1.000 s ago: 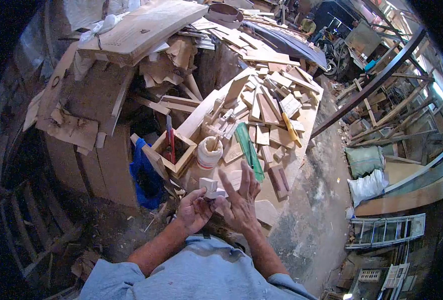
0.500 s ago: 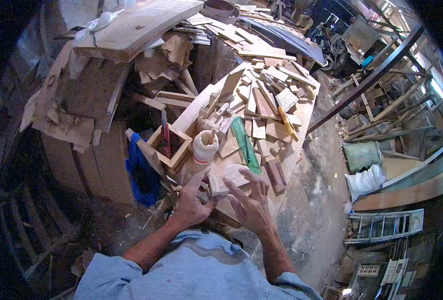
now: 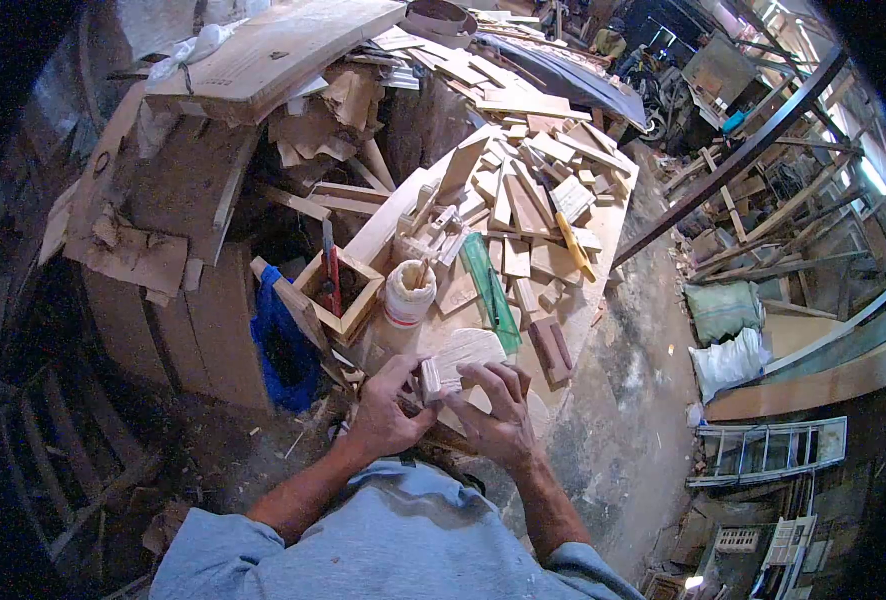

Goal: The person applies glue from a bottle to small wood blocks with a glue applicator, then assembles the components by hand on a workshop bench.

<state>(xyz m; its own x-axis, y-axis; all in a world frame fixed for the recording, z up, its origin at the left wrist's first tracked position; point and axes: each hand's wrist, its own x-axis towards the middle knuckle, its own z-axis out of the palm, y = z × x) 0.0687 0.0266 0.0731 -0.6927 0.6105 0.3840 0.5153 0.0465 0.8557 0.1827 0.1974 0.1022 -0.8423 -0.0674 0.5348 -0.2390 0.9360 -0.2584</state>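
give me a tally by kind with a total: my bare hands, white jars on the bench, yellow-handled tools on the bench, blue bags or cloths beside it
Bare hands (left hand, right hand): 2
White round jar: 1
Slim yellow-handled tool: 1
Limp blue bag or cloth: 1
Total: 5

Dim and crowded throughout, brightest at a white light strip (image 3: 875, 188) near the far right edge, fading into deep shadow on the left. Grey, blotched and littered underfoot, across a worn floor (image 3: 638, 420) beside the pale tabletop (image 3: 588, 302). Cut diagonally by a dark beam (image 3: 733, 164), with stacked timber (image 3: 808, 265) beyond. Lined on the right with a green sack (image 3: 725, 310), a white sack (image 3: 731, 354) just beside it, and a pale barred frame (image 3: 767, 453). Flanked on the left by brown panels (image 3: 178, 335).
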